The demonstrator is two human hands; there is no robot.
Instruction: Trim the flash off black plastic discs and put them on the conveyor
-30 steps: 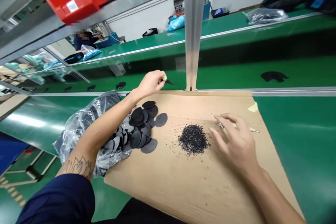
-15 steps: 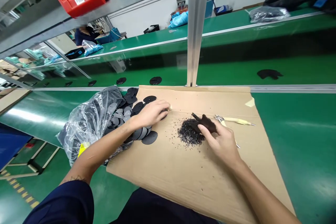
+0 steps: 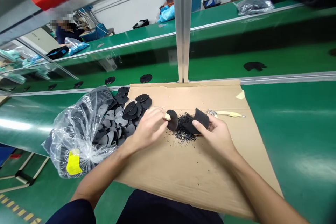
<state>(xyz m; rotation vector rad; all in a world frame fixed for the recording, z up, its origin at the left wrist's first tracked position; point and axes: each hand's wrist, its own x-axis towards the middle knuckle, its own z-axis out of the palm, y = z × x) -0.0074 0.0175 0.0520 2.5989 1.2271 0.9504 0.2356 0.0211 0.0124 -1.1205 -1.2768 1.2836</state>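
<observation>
My left hand (image 3: 149, 129) is closed on a round black disc (image 3: 172, 119), pinched between thumb and fingers, over a sheet of brown cardboard (image 3: 199, 168). My right hand (image 3: 216, 134) is closed on a black brush-like tool (image 3: 199, 119), just right of the disc. Below both hands lies a small heap of black crumbs (image 3: 183, 133). A pile of black discs (image 3: 123, 117) spills from a clear plastic bag (image 3: 78, 133) to the left of my left hand.
A small metal tool with a pale handle (image 3: 227, 113) lies on the cardboard beyond my right hand. An upright aluminium post (image 3: 183, 24) rises behind it. Single black discs (image 3: 146, 78) lie on the green conveyor belt (image 3: 288, 59). Another person (image 3: 64, 29) sits far left.
My left hand came back from the belt, reached the disc pile and lifted one disc toward the middle. My right hand picked up the black tool and brought it beside the disc.
</observation>
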